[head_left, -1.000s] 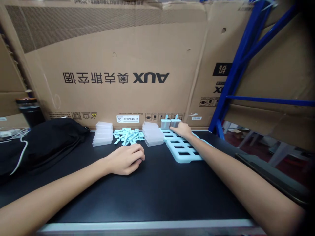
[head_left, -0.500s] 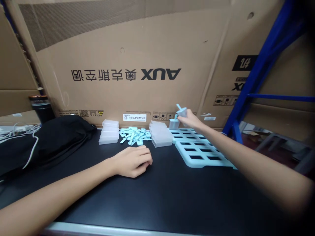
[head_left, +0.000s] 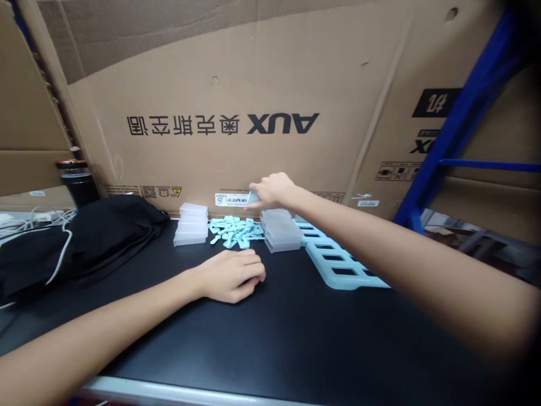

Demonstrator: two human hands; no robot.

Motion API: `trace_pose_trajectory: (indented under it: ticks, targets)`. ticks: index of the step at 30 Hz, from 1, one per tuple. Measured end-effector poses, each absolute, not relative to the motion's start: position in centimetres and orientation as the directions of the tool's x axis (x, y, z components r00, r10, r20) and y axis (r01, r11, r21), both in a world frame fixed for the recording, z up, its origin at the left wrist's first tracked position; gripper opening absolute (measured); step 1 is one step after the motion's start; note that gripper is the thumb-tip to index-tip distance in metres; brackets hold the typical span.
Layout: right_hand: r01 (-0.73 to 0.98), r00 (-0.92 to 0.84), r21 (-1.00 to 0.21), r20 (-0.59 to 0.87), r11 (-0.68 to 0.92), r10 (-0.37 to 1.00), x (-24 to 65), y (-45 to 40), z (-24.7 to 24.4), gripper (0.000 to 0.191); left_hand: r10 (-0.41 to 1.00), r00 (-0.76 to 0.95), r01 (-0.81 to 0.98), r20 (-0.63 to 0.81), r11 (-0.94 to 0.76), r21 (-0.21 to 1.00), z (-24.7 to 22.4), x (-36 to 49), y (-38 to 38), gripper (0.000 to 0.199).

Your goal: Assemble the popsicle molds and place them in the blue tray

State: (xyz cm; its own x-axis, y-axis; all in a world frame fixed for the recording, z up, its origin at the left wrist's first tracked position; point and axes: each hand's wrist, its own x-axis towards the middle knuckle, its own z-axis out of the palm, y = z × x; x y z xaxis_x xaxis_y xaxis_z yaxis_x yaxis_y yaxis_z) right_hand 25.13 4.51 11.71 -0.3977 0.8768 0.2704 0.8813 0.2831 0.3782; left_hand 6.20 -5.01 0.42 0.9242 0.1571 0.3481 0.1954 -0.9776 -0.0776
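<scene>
My right hand point(head_left: 273, 190) is raised above the right-hand stack of clear plastic molds point(head_left: 279, 230), pinching a small light blue stick piece point(head_left: 252, 197). Curled with its fingers closed, my left hand point(head_left: 233, 276) rests on the black table in front of a pile of light blue sticks point(head_left: 235, 230); what it holds, if anything, is hidden. A second stack of clear molds point(head_left: 191, 224) stands left of the pile. The light blue rack point(head_left: 338, 281) with rectangular openings lies on the right, partly covered by my right forearm.
A large cardboard box point(head_left: 236, 67) stands behind the table point(head_left: 270, 349). On the left are a black cloth bag point(head_left: 114, 231), white cables point(head_left: 61, 256) and a dark bottle point(head_left: 78, 186). A blue metal frame point(head_left: 456, 124) rises at the right.
My right hand has moved left from the rack to above the right mold stack. The molds with blue sticks seen near it before are out of sight. My left hand stays put.
</scene>
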Motion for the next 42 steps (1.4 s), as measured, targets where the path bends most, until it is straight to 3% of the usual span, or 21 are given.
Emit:
trace_pose_trajectory:
  ticks: [4, 6, 9, 11, 14, 18, 23, 27, 30, 34, 36, 39, 42]
  targets:
    - [0.873, -0.407, 0.396, 0.27, 0.284, 0.873, 23.8, 4.6, 11.1, 0.073, 0.103, 0.91, 0.183, 0.402, -0.969, -0.166, 1.1, 5.7, -4.3, 0.011]
    - [0.869, -0.405, 0.411, 0.27, 0.276, 0.873, 23.4, 4.6, 10.9, 0.077, 0.125, 0.843, 0.229, 0.523, -0.964, -0.139, 2.0, 4.4, -3.2, 0.011]
    - [0.853, -0.424, 0.434, 0.251, 0.29, 0.87, 22.9, 4.7, 10.7, 0.089, 0.29, 0.515, 0.438, 0.807, -0.898, 0.043, 3.6, 0.9, -0.5, 0.007]
    - [0.853, -0.426, 0.428, 0.238, 0.299, 0.873, 22.8, 4.7, 10.6, 0.101, 0.414, 0.205, 0.584, 0.887, -0.779, 0.228, 4.4, -2.1, 1.6, 0.006]
    - [0.914, -0.353, 0.301, 0.263, 0.271, 0.898, 22.2, 4.8, 10.3, 0.103, 0.567, -0.101, 0.64, 0.818, -0.593, 0.489, 4.2, -6.1, 4.8, 0.007]
    - [0.944, -0.331, 0.073, 0.261, 0.323, 0.907, 20.1, 5.4, 9.3, 0.069, 0.78, -0.293, 0.431, 0.553, -0.409, 0.804, 1.8, -9.0, 8.1, 0.013]
    - [0.813, -0.566, -0.012, 0.22, 0.582, 0.794, 16.3, 6.6, 7.8, 0.056, 0.862, -0.344, 0.265, 0.372, -0.291, 0.919, -0.4, -9.2, 10.2, 0.019]
    - [0.646, -0.665, -0.14, 0.379, 0.75, 0.643, 13.8, 7.6, 6.0, 0.056, 0.9, -0.307, 0.127, 0.309, -0.283, 0.951, -0.6, -8.2, 10.3, 0.035]
    - [0.517, -0.685, -0.218, 0.474, 0.828, 0.553, 12.6, 8.7, 4.5, 0.045, 0.927, -0.248, 0.056, 0.282, -0.277, 0.959, -0.6, -7.5, 9.7, 0.046]
    - [0.574, -0.633, -0.239, 0.478, 0.783, 0.609, 11.8, 9.2, 3.1, 0.032, 0.961, -0.142, -0.034, 0.239, -0.246, 0.969, -0.7, -6.5, 8.7, 0.055]
    - [0.614, -0.559, -0.292, 0.495, 0.733, 0.665, 11.5, 8.6, 2.6, 0.038, 0.971, -0.097, -0.072, 0.22, -0.227, 0.971, -0.6, -6.2, 8.3, 0.061]
    - [0.637, -0.303, -0.566, 0.44, 0.524, 0.845, 11.1, 6.7, 2.1, 0.072, 0.975, -0.075, -0.102, 0.207, -0.214, 0.971, -0.3, -5.9, 7.7, 0.072]
    - [0.553, -0.151, -0.785, 0.235, 0.279, 0.96, 10.8, 5.0, 1.9, 0.104, 0.982, -0.048, -0.136, 0.185, -0.19, 0.972, 0.1, -5.8, 7.2, 0.08]
